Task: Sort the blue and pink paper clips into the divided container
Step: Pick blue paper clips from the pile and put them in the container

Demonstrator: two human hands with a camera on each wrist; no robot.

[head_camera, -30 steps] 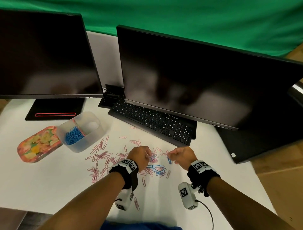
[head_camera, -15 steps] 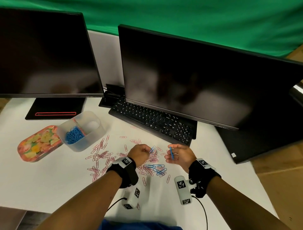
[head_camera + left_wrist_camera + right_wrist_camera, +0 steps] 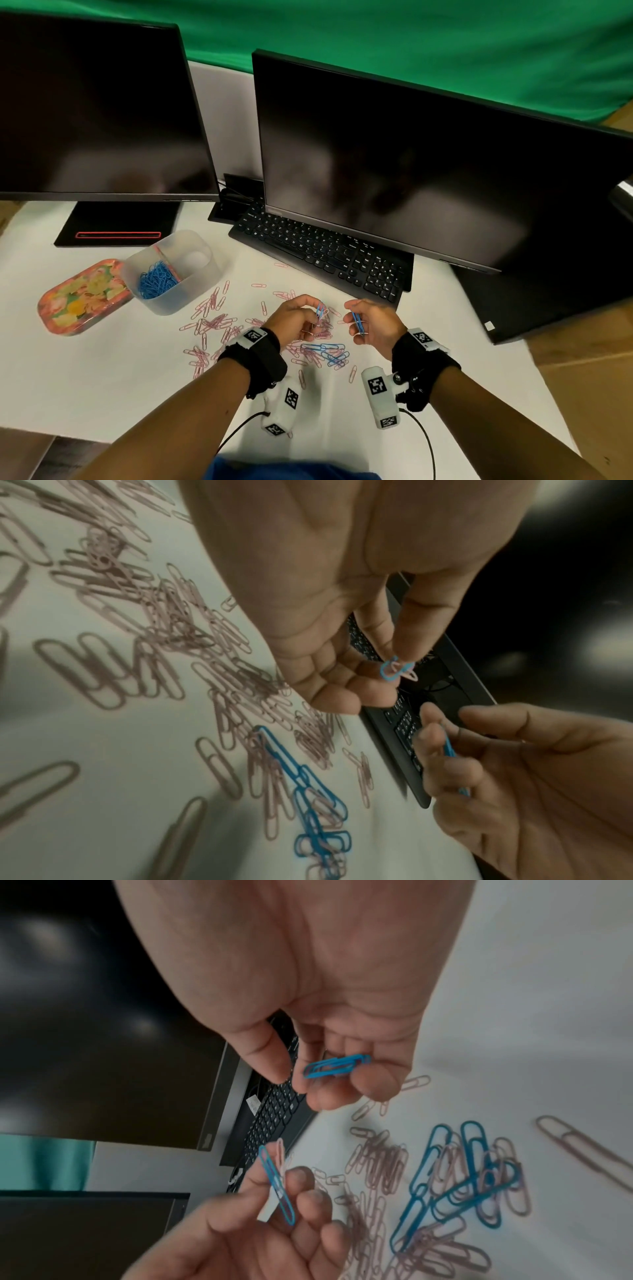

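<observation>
My left hand (image 3: pixel 317 313) is raised over the pile and pinches a blue paper clip (image 3: pixel 390 670) together with a pink one between thumb and fingertips. My right hand (image 3: pixel 356 322), just to its right, holds blue paper clips (image 3: pixel 337 1066) on its curled fingers. Below the hands lie loose blue clips (image 3: pixel 329 353) mixed with pink ones, and several pink clips (image 3: pixel 212 322) are scattered to the left. The translucent divided container (image 3: pixel 191 291) stands at the left, with a heap of blue clips (image 3: pixel 156 281) in its near-left compartment.
A black keyboard (image 3: pixel 322 253) lies just beyond the hands under the right monitor (image 3: pixel 411 164). A second monitor (image 3: pixel 96 109) and its stand are at the back left. A floral tray (image 3: pixel 82 298) sits left of the container. The table's front edge is close to my body.
Both hands have lifted off the clip pile, each with blue clips taken up, and turned so the clips show between the fingers.
</observation>
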